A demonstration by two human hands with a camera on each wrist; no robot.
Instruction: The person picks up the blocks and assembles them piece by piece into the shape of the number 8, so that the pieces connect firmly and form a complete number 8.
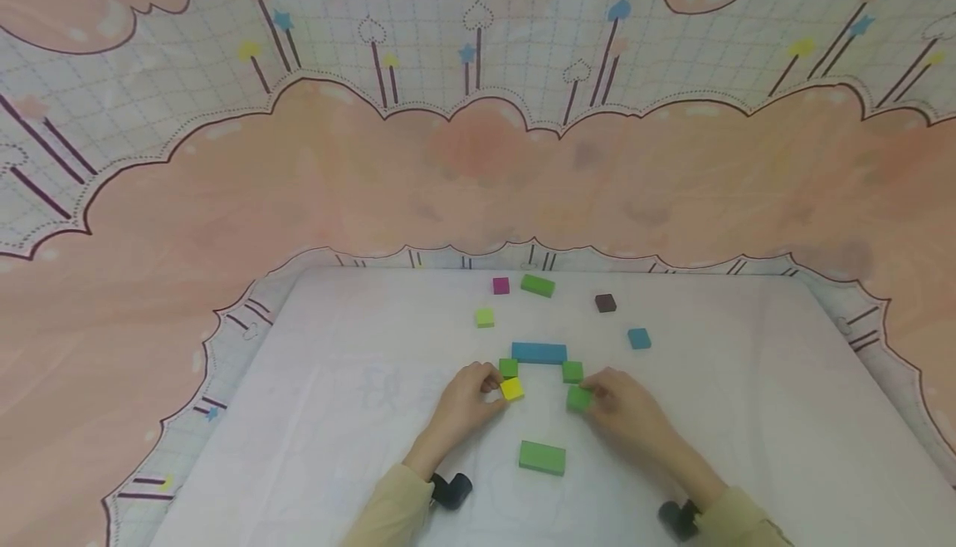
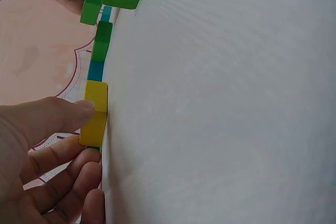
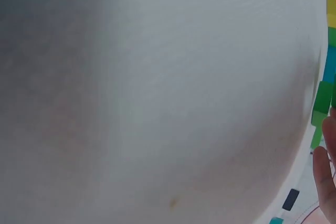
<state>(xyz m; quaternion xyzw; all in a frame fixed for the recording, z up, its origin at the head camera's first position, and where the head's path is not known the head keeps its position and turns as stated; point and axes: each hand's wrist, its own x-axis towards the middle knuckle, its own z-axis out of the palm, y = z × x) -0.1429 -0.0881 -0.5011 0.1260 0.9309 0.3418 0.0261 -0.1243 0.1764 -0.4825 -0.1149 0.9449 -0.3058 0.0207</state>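
Between thumb and fingers my left hand [image 1: 465,404] pinches a yellow block [image 1: 511,389], just in front of a small green block [image 1: 509,367]. In the left wrist view, the thumb presses the near face of that yellow block [image 2: 94,114]. My right hand [image 1: 631,410] grips another green block [image 1: 578,398], close in front of a further green cube [image 1: 573,372]. A long blue block [image 1: 539,353] spans behind the two rear green cubes. The right wrist view catches only some fingers [image 3: 325,166] at its right edge.
A long green block [image 1: 542,457] lies nearer me, between the forearms. Farther back are a magenta cube [image 1: 501,285], a green block [image 1: 538,285], a light green cube [image 1: 485,318], a dark brown cube [image 1: 606,303] and a blue cube [image 1: 639,339], all on the white table [image 1: 336,414].
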